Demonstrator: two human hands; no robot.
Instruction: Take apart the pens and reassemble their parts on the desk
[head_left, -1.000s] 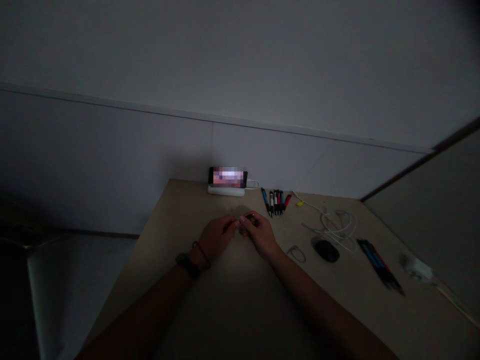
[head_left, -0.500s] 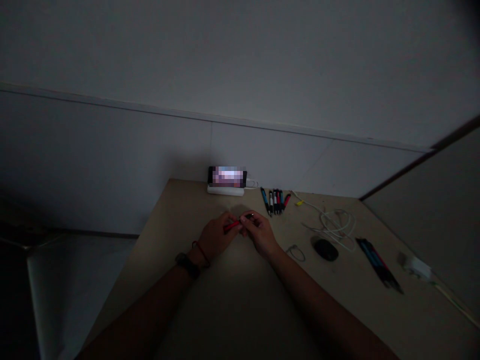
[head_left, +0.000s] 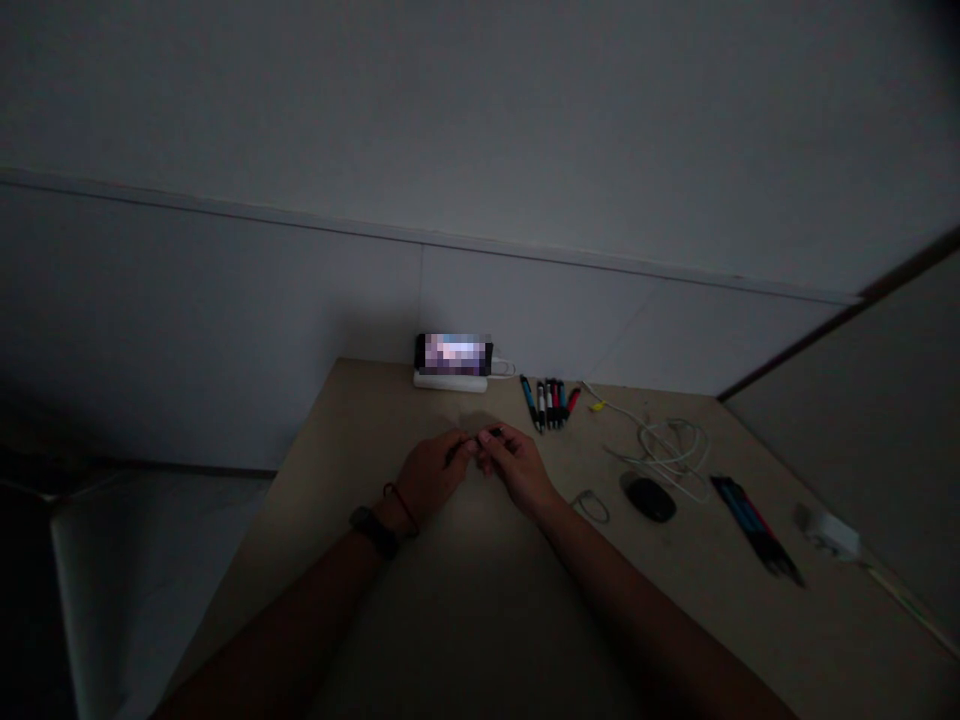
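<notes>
My left hand [head_left: 433, 475] and my right hand [head_left: 516, 467] meet in the middle of the wooden table [head_left: 322, 450], with their fingers together around a slim pen [head_left: 493, 433]. Only the pen's dark tip shows above my right fingers. Its body is hidden in my hands, and it looks like the red pen seen earlier. A black wristwatch [head_left: 373, 531] and a thin dark bracelet [head_left: 401, 507] sit on my left wrist.
Beyond my hands lie a row of several pens [head_left: 550, 405] and a phone [head_left: 454, 354] on a white power bank [head_left: 450, 381]. To the right are a white cable [head_left: 667, 455], black mouse [head_left: 648, 498], wire loop [head_left: 592, 507], bundled pens [head_left: 756, 527] and white charger [head_left: 829, 534].
The red pen body visible between my hands half a second ago is now mostly hidden. My fingers have closed around it, and my hands stay in nearly the same place.
</notes>
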